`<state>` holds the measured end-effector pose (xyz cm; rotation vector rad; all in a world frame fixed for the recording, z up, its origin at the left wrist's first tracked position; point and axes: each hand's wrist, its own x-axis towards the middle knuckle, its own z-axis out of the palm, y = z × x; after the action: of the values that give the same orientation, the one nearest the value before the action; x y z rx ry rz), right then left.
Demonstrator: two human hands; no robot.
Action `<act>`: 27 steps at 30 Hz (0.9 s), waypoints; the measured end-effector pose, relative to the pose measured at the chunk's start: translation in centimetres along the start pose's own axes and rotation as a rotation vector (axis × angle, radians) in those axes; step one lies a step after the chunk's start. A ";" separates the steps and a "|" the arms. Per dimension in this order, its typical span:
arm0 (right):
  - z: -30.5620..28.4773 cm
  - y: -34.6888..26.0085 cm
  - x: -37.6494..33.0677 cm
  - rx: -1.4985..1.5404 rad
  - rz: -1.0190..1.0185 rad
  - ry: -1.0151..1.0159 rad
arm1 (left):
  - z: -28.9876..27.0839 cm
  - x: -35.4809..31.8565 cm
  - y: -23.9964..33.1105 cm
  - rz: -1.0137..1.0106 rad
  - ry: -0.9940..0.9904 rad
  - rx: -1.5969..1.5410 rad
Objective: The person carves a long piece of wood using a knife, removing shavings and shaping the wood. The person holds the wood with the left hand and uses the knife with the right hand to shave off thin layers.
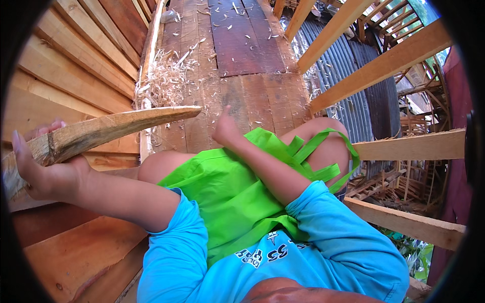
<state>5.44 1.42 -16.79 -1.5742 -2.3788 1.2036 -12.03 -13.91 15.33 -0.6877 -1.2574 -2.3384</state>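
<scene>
A long, rough piece of wood [116, 126], curved and tapering to a narrow end, is lifted at the left. My left hand [55, 174] is closed around its thick end, with fingers showing on both sides of it. The narrow end reaches across toward the middle, near my right hand but apart from it. Over my lap, my right hand [228, 132] hovers with one finger stretched out and nothing visible in it; its other fingers are partly hidden. A bright green apron or bag-like cloth [217, 177] with straps covers my lap.
Pale wood shavings [169, 83] are heaped on the plank floor [257, 98] beside the left board wall [76, 65]. A dark reddish panel [247, 45] lies in the floor ahead. Wooden rails [409, 146] line the right side, with corrugated metal sheets [338, 70] beyond.
</scene>
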 end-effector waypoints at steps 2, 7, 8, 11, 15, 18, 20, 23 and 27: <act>-0.2 -0.3 0.0 -0.078 0.043 -0.065 | -0.5 0.3 0.1 0.009 0.002 0.010; 2.9 3.2 -0.3 -0.213 -0.313 -0.182 | 0.4 -0.1 0.2 -0.005 0.031 0.004; 3.0 3.4 -0.5 -0.168 -0.340 -0.168 | 0.5 -0.1 0.0 -0.008 0.027 0.001; 1.3 0.0 -1.7 -0.130 -0.195 -0.201 | -0.5 0.2 0.1 0.007 0.027 0.026; 0.7 -0.8 -2.9 -0.153 -0.057 -0.263 | -0.8 0.6 0.1 0.030 0.025 0.047; 1.8 0.6 -1.7 -0.070 -0.178 -0.298 | -0.1 0.5 0.0 0.034 0.030 0.045; 2.1 0.7 -1.2 0.053 -0.322 -0.296 | -0.2 0.5 0.2 0.037 0.026 0.045; 1.2 -0.7 -1.8 0.222 -0.357 -0.222 | -0.9 0.6 0.0 0.028 0.020 0.040; 2.6 0.5 -1.3 0.019 -0.180 -0.072 | -0.2 0.3 0.4 0.017 0.045 0.039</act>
<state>5.39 -1.04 -18.45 -1.2999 -2.4812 1.2615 -12.09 -14.33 15.69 -0.6272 -1.2693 -2.2969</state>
